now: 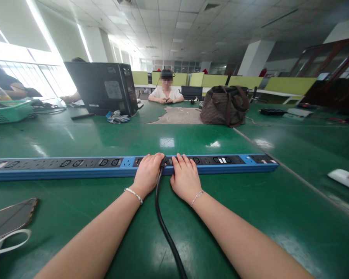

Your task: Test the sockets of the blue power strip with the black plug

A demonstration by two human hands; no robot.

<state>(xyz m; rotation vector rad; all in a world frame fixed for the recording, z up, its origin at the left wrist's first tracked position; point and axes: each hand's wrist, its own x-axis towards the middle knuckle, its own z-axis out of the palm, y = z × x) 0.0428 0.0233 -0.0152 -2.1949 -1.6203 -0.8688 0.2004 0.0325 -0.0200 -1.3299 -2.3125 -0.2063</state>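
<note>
A long blue-and-black power strip lies across the green table, its rows of sockets facing up. Near its middle, a black plug with a thick cable stands at the sockets; the cable runs down toward me. My left hand is closed beside this plug, thumb and index finger against it, with the other fingers over the strip. Just right of the cable, my right hand is laid across the strip, its fingers over the top and its thumb at the near side. How far the plug sits in its socket is hidden.
A phone and a white loop lie at near left. Farther back are a green basket, a black computer case, gloves and a brown bag. A person sits opposite; another is at far left.
</note>
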